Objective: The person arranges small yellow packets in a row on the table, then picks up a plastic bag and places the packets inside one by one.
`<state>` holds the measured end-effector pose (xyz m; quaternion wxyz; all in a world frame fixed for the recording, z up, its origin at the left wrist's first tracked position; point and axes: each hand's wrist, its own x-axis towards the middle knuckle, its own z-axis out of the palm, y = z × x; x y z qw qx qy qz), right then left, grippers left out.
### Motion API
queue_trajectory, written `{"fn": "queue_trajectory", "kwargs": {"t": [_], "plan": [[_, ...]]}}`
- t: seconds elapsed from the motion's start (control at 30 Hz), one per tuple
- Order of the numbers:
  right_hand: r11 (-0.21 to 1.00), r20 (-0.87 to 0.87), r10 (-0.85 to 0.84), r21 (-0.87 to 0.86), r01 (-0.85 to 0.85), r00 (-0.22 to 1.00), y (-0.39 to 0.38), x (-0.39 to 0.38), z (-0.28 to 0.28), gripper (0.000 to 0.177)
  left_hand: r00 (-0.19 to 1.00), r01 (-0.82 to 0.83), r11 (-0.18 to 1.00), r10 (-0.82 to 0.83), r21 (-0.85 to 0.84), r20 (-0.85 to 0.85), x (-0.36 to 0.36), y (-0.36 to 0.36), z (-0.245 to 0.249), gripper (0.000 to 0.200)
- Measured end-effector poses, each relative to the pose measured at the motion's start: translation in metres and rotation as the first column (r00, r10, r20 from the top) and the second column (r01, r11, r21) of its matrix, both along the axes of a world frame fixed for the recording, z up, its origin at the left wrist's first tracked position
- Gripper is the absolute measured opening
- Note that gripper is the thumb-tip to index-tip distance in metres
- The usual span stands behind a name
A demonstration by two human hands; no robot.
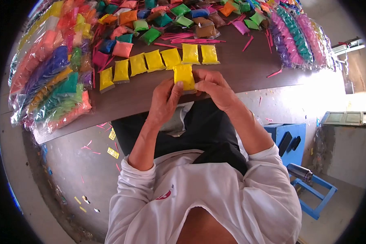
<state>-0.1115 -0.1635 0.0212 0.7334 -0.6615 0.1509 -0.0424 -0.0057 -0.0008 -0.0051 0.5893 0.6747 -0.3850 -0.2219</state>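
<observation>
Between my two hands, near the front edge of the dark table point(248, 79), is a yellow packet point(184, 76). My left hand point(165, 97) pinches its lower left corner, thumb on top. My right hand point(215, 87) has its fingers closed at the packet's right side, with some fingertips hidden behind it. Beyond the hands lies a row of several yellow packets, among them one at the left end point(106, 79), one near the middle point(154, 60) and one at the right end point(209, 54).
Multicoloured packets point(151, 35) and pink strips point(191, 40) lie farther back. Bagged packets are piled at the left point(49, 81) and right point(299, 38). A blue stool point(319, 195) with a metal flask point(300, 172) stands at the right, beside a blue box point(286, 138).
</observation>
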Motion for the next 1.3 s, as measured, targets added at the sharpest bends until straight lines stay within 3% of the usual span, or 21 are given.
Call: {"fn": "queue_trajectory", "kwargs": {"t": [0.1, 0.23, 0.4, 0.5, 0.6, 0.8, 0.9, 1.03, 1.1, 1.2, 1.3], "plan": [[0.997, -0.045, -0.042, -0.071, 0.039, 0.998, 0.004, 0.004, 0.001, 0.024, 1.000, -0.002, 1.000, 0.002, 0.005, -0.019, 0.000, -0.001, 0.004, 0.034], [0.990, 0.024, -0.060, -0.125, 0.062, 0.998, 0.002, 0.008, -0.008, 0.027, 0.990, -0.006, 0.998, -0.004, 0.066, 0.144, 0.001, -0.001, 0.000, 0.031], [0.997, 0.125, -0.078, 0.040, 0.073, 0.989, 0.009, 0.009, 0.000, 0.029, 0.991, -0.019, 0.999, 0.015, 0.027, 0.130, -0.001, -0.004, 0.001, 0.029], [0.989, 0.114, -0.091, 0.130, 0.076, 0.989, 0.009, 0.012, -0.002, 0.032, 0.983, 0.000, 0.996, -0.017, 0.092, 0.181, 0.000, -0.002, 0.002, 0.029], [0.986, 0.151, -0.112, 0.143, 0.090, 0.982, 0.009, 0.014, -0.013, 0.034, 0.951, 0.042, 0.999, -0.047, 0.022, 0.305, 0.000, -0.005, 0.007, 0.031], [0.982, 0.159, -0.140, 0.151, 0.116, 0.977, 0.011, 0.020, -0.010, 0.028, 0.993, 0.024, 0.999, -0.027, 0.029, 0.117, 0.000, -0.003, 0.000, 0.035], [0.985, 0.150, -0.108, 0.152, 0.085, 0.983, 0.010, 0.021, -0.012, 0.027, 0.990, 0.040, 0.997, -0.049, 0.071, 0.130, 0.001, -0.003, 0.000, 0.034], [0.988, 0.180, -0.073, 0.148, 0.046, 0.981, 0.008, 0.021, -0.015, 0.027, 0.993, 0.057, 0.998, -0.058, 0.007, 0.103, 0.000, -0.001, 0.003, 0.032], [0.992, 0.199, -0.003, 0.121, -0.022, 0.980, 0.004, 0.019, -0.020, 0.026, 0.997, 0.063, 0.998, -0.062, -0.022, 0.045, 0.003, 0.000, -0.006, 0.032], [0.997, 0.201, 0.065, 0.021, -0.071, 0.977, 0.002, 0.017, -0.026, 0.029, 0.980, 0.024, 0.998, -0.036, -0.067, -0.196, 0.001, 0.001, -0.008, 0.035], [0.989, 0.209, 0.088, -0.132, -0.061, 0.974, 0.007, 0.016, -0.020, 0.038, 0.963, 0.049, 0.997, -0.061, -0.054, -0.261, -0.003, 0.001, 0.001, 0.041]]}}
